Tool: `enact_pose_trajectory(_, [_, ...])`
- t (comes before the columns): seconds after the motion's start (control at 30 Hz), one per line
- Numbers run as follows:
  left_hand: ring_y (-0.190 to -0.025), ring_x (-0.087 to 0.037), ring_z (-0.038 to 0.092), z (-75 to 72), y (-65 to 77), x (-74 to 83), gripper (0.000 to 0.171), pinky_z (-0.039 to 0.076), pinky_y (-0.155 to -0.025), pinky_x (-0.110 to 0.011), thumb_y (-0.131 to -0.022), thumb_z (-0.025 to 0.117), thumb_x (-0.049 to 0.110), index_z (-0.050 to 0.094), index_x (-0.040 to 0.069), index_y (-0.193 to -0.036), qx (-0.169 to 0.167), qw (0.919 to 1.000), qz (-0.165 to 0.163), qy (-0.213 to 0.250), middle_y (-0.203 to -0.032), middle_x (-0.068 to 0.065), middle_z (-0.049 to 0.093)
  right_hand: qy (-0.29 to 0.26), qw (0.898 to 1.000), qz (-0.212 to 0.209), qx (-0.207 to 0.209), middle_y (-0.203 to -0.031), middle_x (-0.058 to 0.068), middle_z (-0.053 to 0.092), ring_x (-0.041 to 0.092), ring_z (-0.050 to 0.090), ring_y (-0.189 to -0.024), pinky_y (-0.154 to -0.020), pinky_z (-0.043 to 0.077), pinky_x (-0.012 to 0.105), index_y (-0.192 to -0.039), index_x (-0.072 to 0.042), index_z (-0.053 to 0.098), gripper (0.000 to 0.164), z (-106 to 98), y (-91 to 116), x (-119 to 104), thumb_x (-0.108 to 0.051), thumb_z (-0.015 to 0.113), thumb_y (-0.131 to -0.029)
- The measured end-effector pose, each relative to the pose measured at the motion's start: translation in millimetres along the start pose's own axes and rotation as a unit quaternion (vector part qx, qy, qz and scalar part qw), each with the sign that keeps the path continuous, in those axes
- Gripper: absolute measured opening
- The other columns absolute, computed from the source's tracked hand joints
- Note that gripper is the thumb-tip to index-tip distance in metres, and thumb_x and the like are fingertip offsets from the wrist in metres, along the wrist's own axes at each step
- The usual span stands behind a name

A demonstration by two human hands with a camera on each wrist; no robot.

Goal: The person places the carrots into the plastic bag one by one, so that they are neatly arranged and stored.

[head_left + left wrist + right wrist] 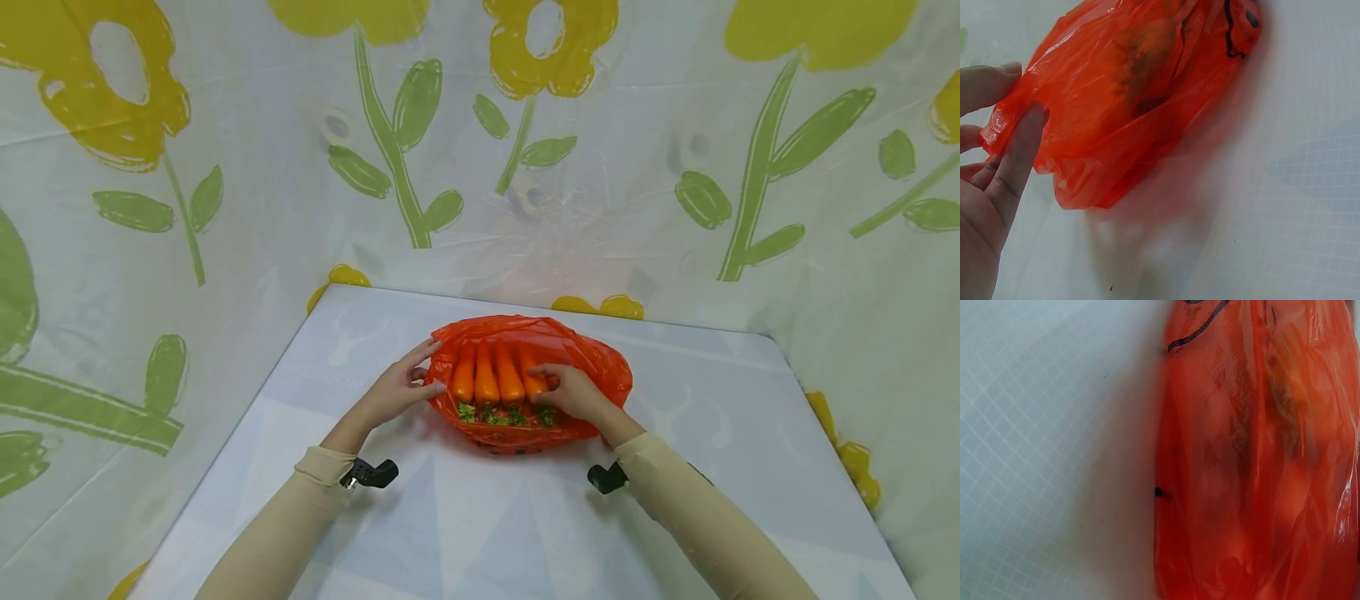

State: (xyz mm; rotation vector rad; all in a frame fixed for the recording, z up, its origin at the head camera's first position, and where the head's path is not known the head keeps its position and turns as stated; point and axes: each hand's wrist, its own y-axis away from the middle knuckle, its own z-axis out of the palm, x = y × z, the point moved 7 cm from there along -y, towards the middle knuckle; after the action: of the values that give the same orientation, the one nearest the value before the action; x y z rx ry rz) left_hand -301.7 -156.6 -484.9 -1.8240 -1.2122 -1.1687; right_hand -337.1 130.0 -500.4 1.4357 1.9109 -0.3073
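A red plastic bag [603, 362] lies with its mouth spread wide. Inside, several orange carrots [486, 385] with short green tops sit side by side in a row. My left hand [393, 390] holds the bag's left edge; in the left wrist view the thin red film [1079, 119] passes between thumb and fingers. Reaching in over the right side, my right hand [573, 390] has its thumb and fingers around the rightmost carrot [535, 385]. From the right wrist only the bag's side [1210, 456], with black printing, shows; the hand is hidden there.
Beneath the bag is a white table [480, 517] with pale grey-blue patterns. A curtain [615, 167] printed with yellow flowers and green leaves hangs behind it and along both sides. Dark devices [375, 473] are strapped at both wrists.
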Motion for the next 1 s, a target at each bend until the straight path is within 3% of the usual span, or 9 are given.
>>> enact_pose_trajectory(0.63, [-0.114,-0.030,0.062,0.8,0.1,-1.1,0.080,0.052,-0.102,-0.045,-0.094,0.075,0.024,0.032,0.011,-0.160,0.002,0.9999,-0.008,0.006,-0.170,-0.010,0.016,0.006,0.999,-0.029,0.023,-0.137,0.009,0.062,0.030,0.059,-0.115,-0.100,0.052,0.051,-0.136,-0.019,0.066,0.045,-8,8,-6,-0.025,0.076,-0.093])
enact_pose_trajectory(1.0, [-0.116,-0.030,0.061,0.9,0.8,-3.9,0.080,0.052,-0.102,-0.045,-0.095,0.075,0.026,0.032,0.012,-0.161,0.002,0.9998,-0.017,0.007,-0.170,-0.009,0.015,-0.005,0.997,-0.061,0.045,-0.128,0.007,0.065,0.024,0.061,-0.102,-0.088,0.057,0.043,-0.135,-0.018,0.067,0.041,-19,16,-9,-0.020,0.075,-0.094])
